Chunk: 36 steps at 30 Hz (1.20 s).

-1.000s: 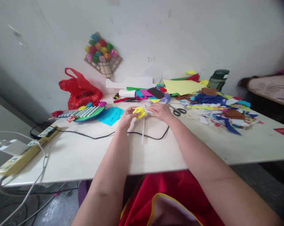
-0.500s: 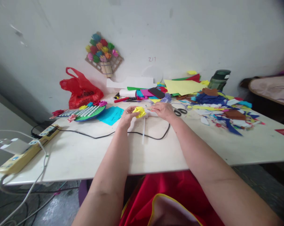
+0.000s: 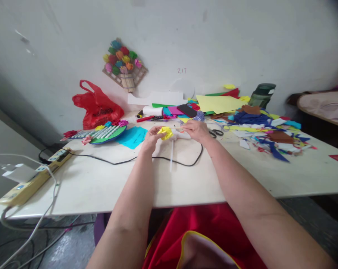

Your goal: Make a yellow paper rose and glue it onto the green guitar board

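My left hand [image 3: 151, 139] pinches a yellow crepe-paper flower [image 3: 165, 133] at its left side. A thin wooden stick [image 3: 177, 128] runs from the flower to my right hand [image 3: 196, 130], whose fingers are closed around its other end. Just beneath the hands lies what looks like a white glue gun [image 3: 183, 135], partly covered by them. A translucent glue stick [image 3: 171, 158] juts from it toward me. Black-handled scissors [image 3: 217, 133] rest close to the right wrist.
Blue paper [image 3: 132, 137] and a green disc [image 3: 110, 134] with white rods and paper flowers lie left. Paper scraps [image 3: 278, 136] are heaped right. A black cord [image 3: 113, 163] crosses the table to a power strip [image 3: 37, 179]. Behind are a red bag [image 3: 99, 110] and a phone [image 3: 187, 110].
My right hand has shifted slightly to the right along the stick, and a little more of the stick shows. The view has moved very slightly; the flower stays in my left hand.
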Motion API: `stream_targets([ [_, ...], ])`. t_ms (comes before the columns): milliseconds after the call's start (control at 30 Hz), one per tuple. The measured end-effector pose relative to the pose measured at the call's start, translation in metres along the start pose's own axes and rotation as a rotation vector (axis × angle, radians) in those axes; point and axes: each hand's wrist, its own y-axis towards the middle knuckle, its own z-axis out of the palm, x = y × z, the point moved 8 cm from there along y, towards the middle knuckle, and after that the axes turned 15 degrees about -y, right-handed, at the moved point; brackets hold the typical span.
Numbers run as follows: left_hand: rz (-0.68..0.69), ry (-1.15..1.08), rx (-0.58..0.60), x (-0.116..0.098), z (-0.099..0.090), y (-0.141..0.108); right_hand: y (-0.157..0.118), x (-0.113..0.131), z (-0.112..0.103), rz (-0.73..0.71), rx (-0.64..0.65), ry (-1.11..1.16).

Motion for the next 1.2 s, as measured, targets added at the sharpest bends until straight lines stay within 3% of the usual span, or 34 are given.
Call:
stream_targets([
  [367,-0.032,-0.13,-0.173,0.001,-0.016,0.001,-0.001,-0.013,-0.006,0.064,-0.014,0.009],
  [567,-0.068,-0.241,-0.209,0.004,-0.02,0.002,-0.007,-0.036,-0.002,0.294,0.02,-0.095],
  [700,-0.103,-0.295,-0.216,0.007,-0.018,0.001,-0.013,-0.053,0.005,0.445,0.121,-0.217],
  [900,-0.17,-0.316,-0.184,0.013,-0.009,-0.003,-0.022,-0.07,0.031,0.55,0.347,-0.236],
  [1200,-0.22,-0.363,-0.233,0.022,-0.013,-0.002,-0.029,-0.069,0.041,0.58,0.541,-0.273],
])
